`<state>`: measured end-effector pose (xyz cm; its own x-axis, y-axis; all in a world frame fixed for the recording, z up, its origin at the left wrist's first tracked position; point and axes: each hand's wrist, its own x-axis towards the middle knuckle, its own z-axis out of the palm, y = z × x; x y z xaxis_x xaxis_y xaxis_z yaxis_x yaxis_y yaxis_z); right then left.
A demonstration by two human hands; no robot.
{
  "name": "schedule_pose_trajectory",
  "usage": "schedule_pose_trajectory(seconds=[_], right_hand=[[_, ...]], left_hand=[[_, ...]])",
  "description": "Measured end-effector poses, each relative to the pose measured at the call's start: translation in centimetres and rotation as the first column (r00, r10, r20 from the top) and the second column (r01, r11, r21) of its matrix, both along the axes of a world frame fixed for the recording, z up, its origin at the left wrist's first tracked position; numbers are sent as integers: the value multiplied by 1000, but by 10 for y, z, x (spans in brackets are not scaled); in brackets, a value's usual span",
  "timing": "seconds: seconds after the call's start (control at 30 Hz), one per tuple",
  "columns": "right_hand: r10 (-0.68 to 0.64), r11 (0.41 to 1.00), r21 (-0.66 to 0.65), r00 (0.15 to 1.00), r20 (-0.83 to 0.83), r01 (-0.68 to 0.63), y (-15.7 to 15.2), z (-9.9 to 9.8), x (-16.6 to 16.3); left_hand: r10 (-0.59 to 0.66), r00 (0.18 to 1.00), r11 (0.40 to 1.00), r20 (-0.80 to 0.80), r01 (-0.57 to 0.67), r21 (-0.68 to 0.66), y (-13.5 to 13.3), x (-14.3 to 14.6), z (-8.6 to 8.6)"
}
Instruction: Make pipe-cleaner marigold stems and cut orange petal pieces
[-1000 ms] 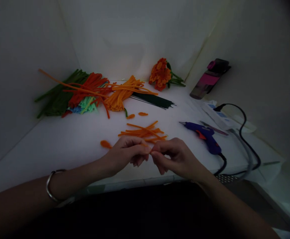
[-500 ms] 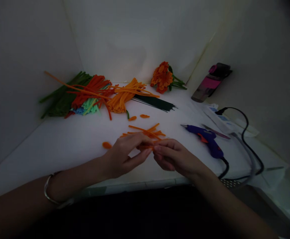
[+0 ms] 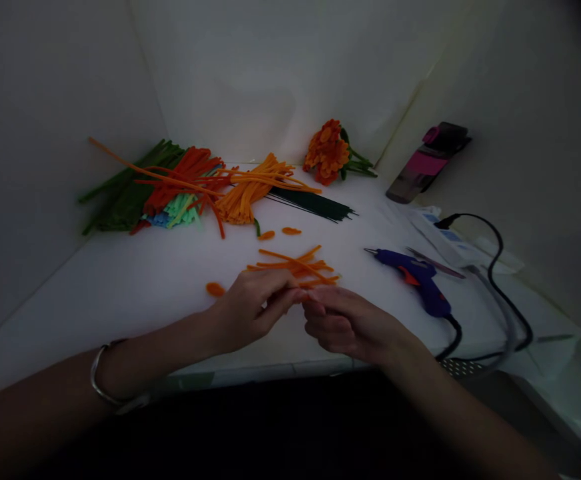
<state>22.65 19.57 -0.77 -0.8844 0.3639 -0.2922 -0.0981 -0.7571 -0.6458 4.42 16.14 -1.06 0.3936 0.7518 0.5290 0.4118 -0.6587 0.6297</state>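
My left hand (image 3: 255, 307) and my right hand (image 3: 350, 321) meet near the front of the white table. Between their fingertips is a small orange pipe cleaner piece (image 3: 306, 297), mostly covered by the fingers. Both hands are closed in a pinch on it. Just behind them lies a loose pile of short orange pipe cleaners (image 3: 295, 261), crossing one another. A coiled orange oval (image 3: 215, 289) rests left of my left hand. Two more orange ovals, one left (image 3: 266, 235) and one right (image 3: 291, 231), lie farther back.
Bundles of green (image 3: 125, 207), red (image 3: 183, 180) and orange pipe cleaners (image 3: 250, 193) lie at the back, beside dark green stems (image 3: 315, 203). Orange flowers (image 3: 326, 153) lean by the wall. At right are a blue glue gun (image 3: 413, 273), tweezers (image 3: 438, 263), a power strip (image 3: 445, 240) and a bottle (image 3: 428, 162).
My fingertips have drawn closer together around the orange piece, and the fingers of my right hand are more curled. The view has shifted slightly.
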Motion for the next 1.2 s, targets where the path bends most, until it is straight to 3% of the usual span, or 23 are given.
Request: schedule_pose_trajectory(seconds=[0.1, 0.17, 0.23, 0.3, 0.4, 0.43, 0.47, 0.5, 0.57, 0.63, 0.7, 0.93, 1.1, 1.13, 1.2], right_hand=[[-67, 955, 294, 995, 72, 43, 0, 0, 1], [-93, 875, 483, 987, 133, 18, 0, 3, 3], [-122, 756, 654, 971, 208, -45, 0, 8, 6], [-194, 551, 827, 945, 261, -115, -2, 14, 8], [-317, 168, 967, 918, 237, -192, -5, 20, 9], [-338, 86, 976, 916, 217, -199, -5, 21, 9], [-349, 49, 979, 915, 204, -200, -6, 21, 9], [-354, 49, 980, 914, 199, -194, -6, 21, 10], [-346, 122, 977, 914, 210, -178, -6, 19, 10], [-331, 216, 963, 916, 226, -160, -4, 17, 10], [-330, 263, 955, 917, 223, -137, -3, 16, 10], [-326, 299, 947, 920, 218, -119, -2, 14, 6], [-403, 225, 969, 896, 186, -100, -6, 11, 3], [-418, 229, 970, 892, 175, -83, -6, 10, 2], [-423, 298, 954, 892, 159, -29, -6, 8, 2]], left_hand=[[6, 999, 988, 47, 1, -153, -2, 2, 5], [3, 995, 960, 98, 25, -279, -3, 4, 8], [2, 987, 910, 158, 64, -410, -3, 5, 9], [-7, 971, 840, 238, 134, -526, -2, 6, 8], [-12, 927, 702, 375, 275, -657, 1, 7, 4], [-13, 914, 662, 406, 312, -681, 2, 6, 3], [-14, 904, 636, 428, 338, -694, 4, 6, 3], [-17, 896, 623, 443, 356, -696, 5, 5, 2], [-1, 879, 635, 476, 368, -679, 8, 3, 3], [43, 860, 677, 508, 349, -648, 10, 1, 4], [74, 867, 733, 492, 288, -617, 12, -1, 5], [43, 955, 850, 294, 120, -514, 8, -1, 8], [68, 976, 870, 208, 44, -492, 4, 2, 7], [61, 975, 863, 213, 55, -502, 4, 3, 6], [39, 967, 850, 253, 101, -518, 4, 3, 4]])
